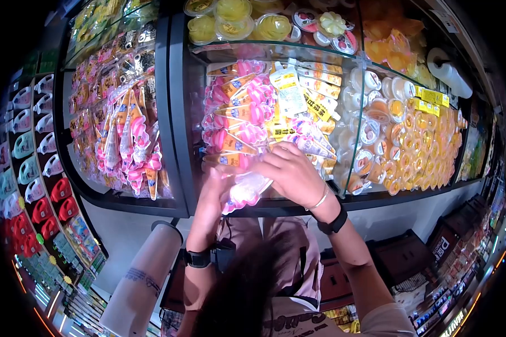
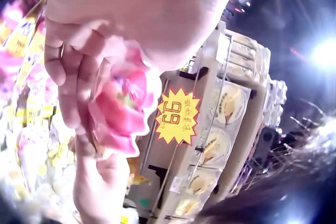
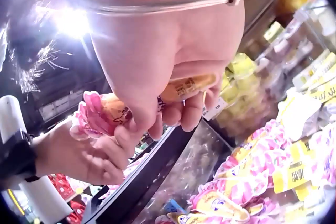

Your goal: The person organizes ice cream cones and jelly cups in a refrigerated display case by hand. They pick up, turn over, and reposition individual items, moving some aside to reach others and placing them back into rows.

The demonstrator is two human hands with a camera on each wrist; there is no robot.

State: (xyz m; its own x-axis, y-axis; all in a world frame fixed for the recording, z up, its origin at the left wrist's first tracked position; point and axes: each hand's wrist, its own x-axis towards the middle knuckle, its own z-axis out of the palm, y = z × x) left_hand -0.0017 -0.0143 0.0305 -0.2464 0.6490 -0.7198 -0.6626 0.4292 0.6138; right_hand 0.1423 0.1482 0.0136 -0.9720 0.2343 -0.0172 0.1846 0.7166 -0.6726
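Note:
Both hands hold an ice-cream-cone-shaped packet (image 1: 245,191) just above the front edge of the middle display bin. Its frilly pink top (image 2: 123,106) shows between the hands in the left wrist view. My left hand (image 1: 210,194) grips the packet at the pink end, with the fingers bent round it. My right hand (image 1: 292,171) pinches the packet between thumb and fingers. In the right wrist view its orange cone end (image 3: 188,87) lies across the right fingers. Beneath the hands are more pink cone packets (image 1: 234,115), beside white spouted pouches (image 1: 289,90).
Dark-framed bins hold cone packets (image 1: 128,126) on the left and orange jelly cups (image 1: 427,140) on the right. A glass divider (image 1: 357,118) stands between sections. Plastic bag rolls hang at the lower left (image 1: 143,275) and upper right. Bottles (image 1: 25,129) line a far-left shelf.

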